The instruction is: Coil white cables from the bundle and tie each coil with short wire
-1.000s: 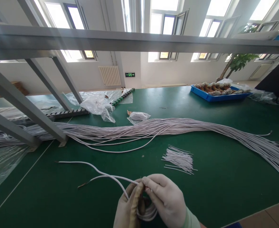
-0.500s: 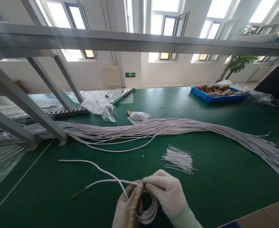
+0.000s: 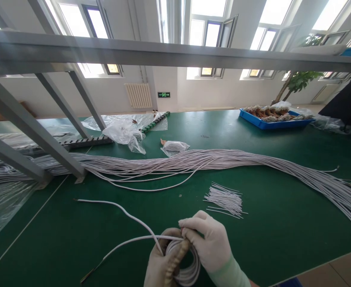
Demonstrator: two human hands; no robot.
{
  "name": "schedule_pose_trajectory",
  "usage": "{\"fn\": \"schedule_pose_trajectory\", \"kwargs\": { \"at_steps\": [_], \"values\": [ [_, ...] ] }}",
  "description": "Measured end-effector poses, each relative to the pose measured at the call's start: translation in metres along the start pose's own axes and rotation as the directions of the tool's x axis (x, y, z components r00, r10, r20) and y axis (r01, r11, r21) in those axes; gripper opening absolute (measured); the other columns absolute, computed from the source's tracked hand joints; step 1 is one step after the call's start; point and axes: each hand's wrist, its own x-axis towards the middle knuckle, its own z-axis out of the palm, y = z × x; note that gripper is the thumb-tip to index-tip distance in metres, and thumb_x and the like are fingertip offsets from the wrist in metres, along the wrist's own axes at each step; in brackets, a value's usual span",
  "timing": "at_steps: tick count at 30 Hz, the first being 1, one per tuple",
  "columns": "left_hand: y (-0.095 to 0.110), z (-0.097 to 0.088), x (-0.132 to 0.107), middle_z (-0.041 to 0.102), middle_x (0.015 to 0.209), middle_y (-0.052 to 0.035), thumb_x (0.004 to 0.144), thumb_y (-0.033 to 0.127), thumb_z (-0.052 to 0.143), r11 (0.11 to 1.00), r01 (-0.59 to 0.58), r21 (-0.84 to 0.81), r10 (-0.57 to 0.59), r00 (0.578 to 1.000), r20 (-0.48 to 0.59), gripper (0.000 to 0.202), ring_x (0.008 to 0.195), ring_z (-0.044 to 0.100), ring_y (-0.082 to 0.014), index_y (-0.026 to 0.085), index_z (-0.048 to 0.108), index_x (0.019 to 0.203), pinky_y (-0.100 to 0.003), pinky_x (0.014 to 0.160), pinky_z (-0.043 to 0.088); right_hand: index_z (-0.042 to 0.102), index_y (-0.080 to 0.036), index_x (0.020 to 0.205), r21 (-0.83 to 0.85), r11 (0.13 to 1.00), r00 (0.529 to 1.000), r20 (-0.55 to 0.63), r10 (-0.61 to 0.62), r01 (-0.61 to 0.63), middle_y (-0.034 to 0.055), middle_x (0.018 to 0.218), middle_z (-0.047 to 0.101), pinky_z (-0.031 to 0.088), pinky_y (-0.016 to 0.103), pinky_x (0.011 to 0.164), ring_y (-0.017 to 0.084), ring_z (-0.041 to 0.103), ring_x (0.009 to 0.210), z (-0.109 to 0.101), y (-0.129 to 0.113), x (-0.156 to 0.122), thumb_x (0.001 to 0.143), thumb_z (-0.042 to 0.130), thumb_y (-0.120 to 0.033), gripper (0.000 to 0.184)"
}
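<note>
My left hand [image 3: 165, 259], in a soiled whitish glove, is closed around a coil of white cable [image 3: 192, 275]. Two loose ends of the cable stretch out to the left over the green table, and dark bare wire shows at their tips. At the top of the coil my right hand [image 3: 208, 241], gloved in white, pinches thumb and forefinger together against the left fingers. What sits in that pinch is too small and covered to name. Beyond the right hand lies a loose pile of short white ties [image 3: 224, 200].
A long bundle of white cables [image 3: 223, 158] crosses the green table [image 3: 127, 259]. Behind it are a small bag [image 3: 175, 146], crumpled plastic [image 3: 123, 131] and a blue tray [image 3: 267, 124] of parts. Grey metal posts [image 3: 34, 119] stand at the left, joined to a beam overhead.
Both hands have shifted slightly, and the coil has turned so more of its loops show. The lower cable end has swung down and left. My right hand still pinches at the coil's top.
</note>
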Motion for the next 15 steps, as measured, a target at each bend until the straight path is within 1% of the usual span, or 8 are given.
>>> {"fn": "schedule_pose_trajectory", "kwargs": {
  "at_steps": [2,4,6,9,12,15],
  "values": [
    [0.005,0.004,-0.002,0.071,0.072,-0.0006,0.051,0.044,0.102,0.998,-0.007,0.063,0.008,1.0,-0.018,0.048,0.077,0.071,-0.0207,0.018,0.076,0.082,-0.029,0.072,0.056,0.084,-0.024,0.099,-0.047,0.996,0.996,-0.049,-0.077,0.075,0.0053,0.084,0.071,0.06,0.028,0.066,0.018,0.07,0.074,0.004,0.001,-0.003,0.09,0.064,-0.019,0.022],
    [0.009,0.005,-0.003,0.073,0.077,-0.0022,0.053,0.048,0.1,0.989,-0.011,0.15,0.019,0.998,-0.052,0.052,0.082,0.072,-0.0242,0.018,0.075,0.087,-0.033,0.076,0.057,0.083,-0.024,0.1,-0.083,0.988,0.988,-0.074,-0.134,0.128,0.0049,0.084,0.071,0.06,0.028,0.065,0.018,0.07,0.073,0.007,0.003,-0.004,0.091,0.063,-0.018,0.023],
    [0.012,0.003,-0.003,0.074,0.08,-0.0032,0.05,0.053,0.1,0.976,0.004,0.218,0.013,0.997,-0.077,0.059,0.086,0.072,-0.0271,0.018,0.073,0.09,-0.037,0.081,0.057,0.082,-0.024,0.101,-0.098,0.983,0.983,-0.077,-0.164,0.156,0.0044,0.085,0.071,0.06,0.027,0.065,0.017,0.07,0.073,0.009,0.003,-0.004,0.092,0.063,-0.017,0.023],
    [0.014,-0.004,-0.001,0.074,0.081,-0.0047,0.046,0.059,0.099,0.961,0.052,0.27,-0.033,0.997,-0.077,0.067,0.089,0.071,-0.0298,0.017,0.072,0.091,-0.041,0.087,0.056,0.081,-0.025,0.104,-0.097,0.98,0.982,-0.053,-0.18,0.175,0.004,0.087,0.072,0.061,0.025,0.067,0.017,0.071,0.076,0.009,0.001,-0.006,0.094,0.063,-0.017,0.022],
    [0.016,-0.006,-0.003,0.073,0.081,-0.0054,0.051,0.058,0.097,0.97,0.064,0.236,-0.054,0.997,-0.049,0.061,0.089,0.07,-0.0288,0.017,0.074,0.09,-0.038,0.085,0.055,0.078,-0.025,0.11,-0.063,0.979,0.98,-0.032,-0.197,0.195,0.0034,0.092,0.073,0.062,0.023,0.07,0.015,0.073,0.079,0.003,-0.002,-0.006,0.097,0.063,-0.018,0.021],
    [0.021,-0.003,-0.011,0.072,0.081,-0.0051,0.057,0.057,0.095,0.987,0.04,0.153,-0.04,0.999,-0.007,0.052,0.084,0.07,-0.0271,0.021,0.076,0.088,-0.037,0.082,0.056,0.071,-0.024,0.123,0.021,0.983,0.981,-0.07,-0.183,0.184,0.0061,0.105,0.074,0.064,0.027,0.076,0.017,0.074,0.089,-0.009,-0.002,0.001,0.105,0.052,-0.023,0.026]
  ]
}}
